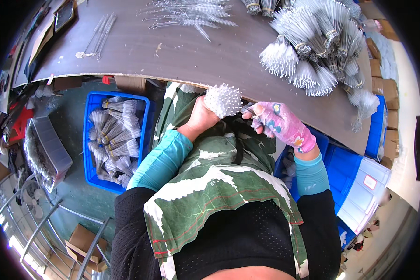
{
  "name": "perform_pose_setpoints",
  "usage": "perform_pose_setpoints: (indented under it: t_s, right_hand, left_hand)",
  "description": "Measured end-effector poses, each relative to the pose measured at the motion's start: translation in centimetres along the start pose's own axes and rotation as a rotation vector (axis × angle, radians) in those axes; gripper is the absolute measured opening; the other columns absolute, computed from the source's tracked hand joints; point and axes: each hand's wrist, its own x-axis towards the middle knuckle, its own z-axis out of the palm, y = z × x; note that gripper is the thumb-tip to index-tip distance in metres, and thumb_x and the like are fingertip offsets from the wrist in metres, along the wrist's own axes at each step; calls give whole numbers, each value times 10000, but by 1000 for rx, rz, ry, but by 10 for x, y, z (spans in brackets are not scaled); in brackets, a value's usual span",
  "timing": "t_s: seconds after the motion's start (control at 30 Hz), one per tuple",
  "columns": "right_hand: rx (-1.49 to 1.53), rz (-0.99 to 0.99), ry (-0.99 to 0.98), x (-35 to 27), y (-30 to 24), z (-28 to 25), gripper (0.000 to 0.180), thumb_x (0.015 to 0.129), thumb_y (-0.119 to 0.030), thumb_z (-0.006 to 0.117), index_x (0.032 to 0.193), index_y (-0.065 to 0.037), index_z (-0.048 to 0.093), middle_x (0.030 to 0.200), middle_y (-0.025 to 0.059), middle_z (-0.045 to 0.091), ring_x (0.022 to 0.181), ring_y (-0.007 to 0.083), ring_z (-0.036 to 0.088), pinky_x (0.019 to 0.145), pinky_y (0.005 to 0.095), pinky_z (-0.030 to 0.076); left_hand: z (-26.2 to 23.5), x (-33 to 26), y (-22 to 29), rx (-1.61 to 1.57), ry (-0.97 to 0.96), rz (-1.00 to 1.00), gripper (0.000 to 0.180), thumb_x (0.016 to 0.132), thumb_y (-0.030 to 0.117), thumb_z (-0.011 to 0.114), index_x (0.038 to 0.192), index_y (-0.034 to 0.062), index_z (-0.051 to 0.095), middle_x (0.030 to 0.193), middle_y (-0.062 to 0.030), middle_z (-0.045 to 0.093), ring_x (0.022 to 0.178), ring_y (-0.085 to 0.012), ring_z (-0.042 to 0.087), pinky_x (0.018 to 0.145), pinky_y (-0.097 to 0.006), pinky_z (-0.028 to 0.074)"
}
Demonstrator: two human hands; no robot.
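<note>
My left hand [203, 116], bare, is closed around a bundle of thin wire brushes [223, 100] at the table's near edge. The bundle's white bristled tips fan out upward and to the right. Just right of it, my right hand [284, 123], in a pink flowered glove with bare fingertips, has its fingers curled together. Something thin and dark shows at those fingertips, too small to make out. On the table, a large heap of bundled brushes [319, 44] lies at the far right, and loose brushes [191, 14] are spread at the far middle.
A few brushes [100, 35] and a phone-like device [64, 16] lie on the brown table [126, 51]. At left on the floor, a blue crate [87, 140] holds more bundles, beside a clear grey bin [56, 144]. More blue crates [343, 170] stand at right. A metal rack [91, 247] is at lower left.
</note>
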Motion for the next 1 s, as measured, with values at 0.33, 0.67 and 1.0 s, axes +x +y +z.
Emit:
perform_pose_setpoints:
  t_s: [0.33,0.67,1.0]
  right_hand:
    - [-81,-7,-12,1,-4,5,345,919,-331,502,928,-20,651,640,-24,527,570,43,491,510,185,374]
    - [-121,37,-24,3,3,15,291,934,-242,475,942,1,633,780,35,614,590,70,507,554,226,432]
    - [-39,-11,62,5,15,30,292,932,-253,484,902,-9,642,669,9,565,558,66,477,550,227,414]
  left_hand:
    - [-1,7,4,-89,91,68,251,813,204,580,1025,71,597,997,-96,601,956,-255,562,827,-376,430]
    - [0,9,7,51,198,155,321,798,373,634,902,71,606,842,-117,593,808,-326,562,704,-428,429]
    - [3,7,3,95,175,172,287,795,336,643,917,78,612,865,-108,597,820,-311,568,719,-424,440]
